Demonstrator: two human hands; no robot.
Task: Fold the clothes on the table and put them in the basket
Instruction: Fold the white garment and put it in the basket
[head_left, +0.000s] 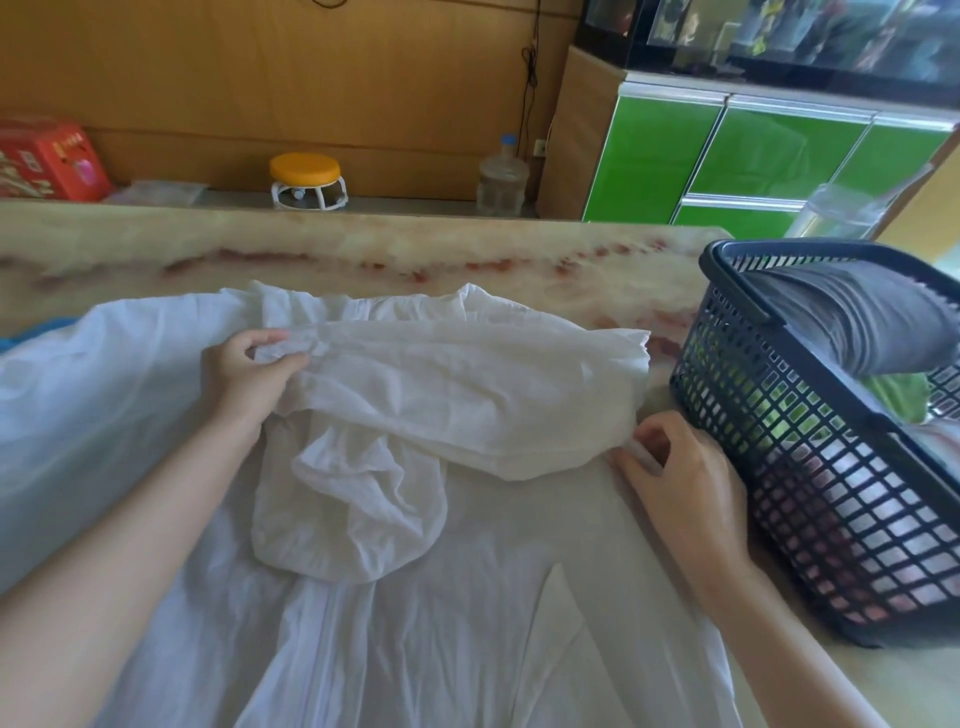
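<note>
A thin white garment lies spread over the marble-patterned table, reaching the near edge of the view. One sleeve is folded across its upper part, and a crumpled sleeve end lies below it. My left hand pinches the fabric at the left end of the folded sleeve. At the garment's right edge my right hand pinches a fold of the cloth, close beside a dark plastic basket. The basket holds a folded grey garment on top of green and pinkish clothes.
The basket stands at the table's right edge. A strip of blue cloth peeks out at far left. Beyond the table are a stool with an orange top, a clear water jug, a red box and green cabinets.
</note>
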